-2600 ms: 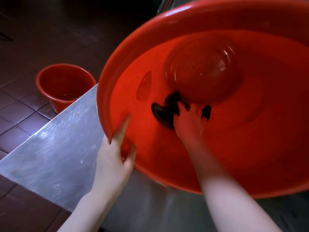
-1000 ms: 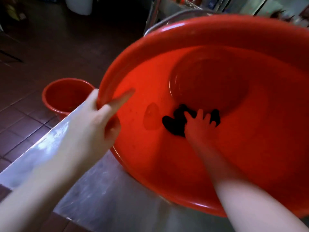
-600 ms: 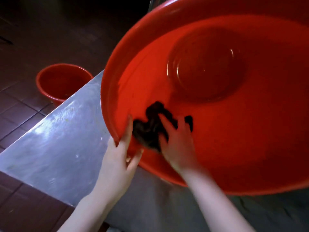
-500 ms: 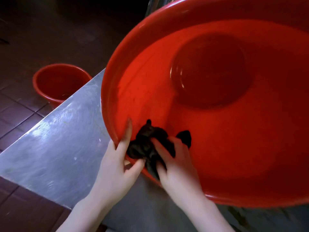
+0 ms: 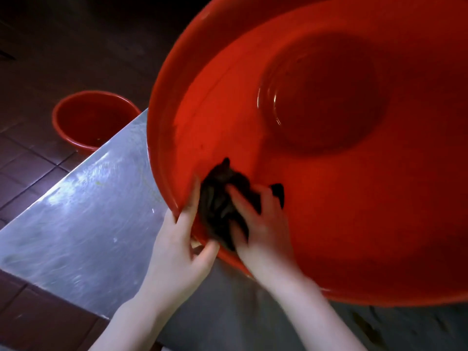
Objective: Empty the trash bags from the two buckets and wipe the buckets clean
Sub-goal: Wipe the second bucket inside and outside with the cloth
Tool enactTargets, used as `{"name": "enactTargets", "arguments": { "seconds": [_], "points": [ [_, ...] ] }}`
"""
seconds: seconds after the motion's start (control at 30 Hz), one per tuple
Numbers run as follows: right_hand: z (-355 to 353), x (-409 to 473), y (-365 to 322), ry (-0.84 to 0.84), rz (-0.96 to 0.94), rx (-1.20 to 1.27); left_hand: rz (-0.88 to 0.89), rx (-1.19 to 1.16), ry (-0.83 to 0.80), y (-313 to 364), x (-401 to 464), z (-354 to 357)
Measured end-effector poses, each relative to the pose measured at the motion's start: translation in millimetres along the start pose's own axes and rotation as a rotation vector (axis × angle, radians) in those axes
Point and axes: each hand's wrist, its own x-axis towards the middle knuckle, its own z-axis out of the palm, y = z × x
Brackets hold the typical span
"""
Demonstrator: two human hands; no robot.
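The big red bucket (image 5: 354,198) lies tipped on the metal table (image 5: 88,224) so its inside faces the person, the left hand (image 5: 177,249) pinching the rim to steady it while the right hand (image 5: 263,224) presses curled fingers on a dark rag (image 5: 217,198) by the rim.

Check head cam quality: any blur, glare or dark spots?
Head view: motion blur smears both hands, left and right, and the rag; glare streaks on the steel table and a thin highlight on the bucket bottom ring; floor and second bucket are dim; wide-angle bulge stretches the near rim.
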Motion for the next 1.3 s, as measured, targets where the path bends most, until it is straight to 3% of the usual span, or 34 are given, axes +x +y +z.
{"name": "enactTargets", "arguments": {
  "seconds": [0.07,0.1,0.2,0.3,0.37,0.5,0.6,0.67,0.77,0.83,0.9,1.0,1.07,1.2,1.3],
  "points": [
    [-6.3,-3.1,14.2,-0.015,-0.062,-0.008,-0.014,-0.010,-0.011,1.2,0.5,-1.1],
    [-7.9,12.4,29.7,0.014,-0.005,-0.093,-0.018,0.002,-0.017,1.6,0.4,-1.1],
    [-12.5,82.2,73.4,0.024,0.412,-0.397,-0.022,0.017,-0.028,4.1,-0.5,-0.8],
    [-8.9,127.8,71.5,0.033,0.756,-0.307,0.000,0.036,-0.041,6.5,-0.4,0.6],
    [0.5,119.3,47.0,0.032,0.686,-0.200,-0.004,0.044,-0.037,5.9,-1.1,0.0],
    [5.5,19.6,-11.0,0.128,0.133,0.061,-0.053,0.023,-0.017,4.5,0.3,-1.7],
    [0.0,-0.1,-6.5,0.064,-0.065,0.109,-0.068,0.011,-0.010,7.4,1.2,-2.2],
    [2.3,37.9,13.7,0.131,0.052,0.011,-0.062,0.035,-0.011,7.3,-0.2,-2.6],
    [-0.8,117.9,43.8,0.111,0.545,-0.043,-0.039,0.029,-0.053,10.1,-3.9,-2.5],
    [-3.3,151.3,52.3,0.064,0.726,-0.026,-0.063,-0.020,-0.080,13.9,-3.2,-4.1],
    [-0.4,157.5,54.0,0.030,0.649,-0.134,-0.033,0.058,-0.026,24.9,5.7,-14.7],
    [0.1,141.6,62.6,0.012,0.491,-0.343,0.273,0.367,0.233,49.8,44.3,-44.2],
    [-8.7,131.9,78.9,-0.024,0.462,-0.495,0.404,0.481,0.272,60.7,73.4,-58.6],
    [-28.3,108.6,109.5,-0.079,0.535,-0.653,0.345,0.482,0.147,50.5,88.7,-44.3],
    [-38.6,107.7,118.2,-0.133,0.603,-0.778,0.196,0.341,0.080,24.7,55.8,-10.7]
  ]
}}
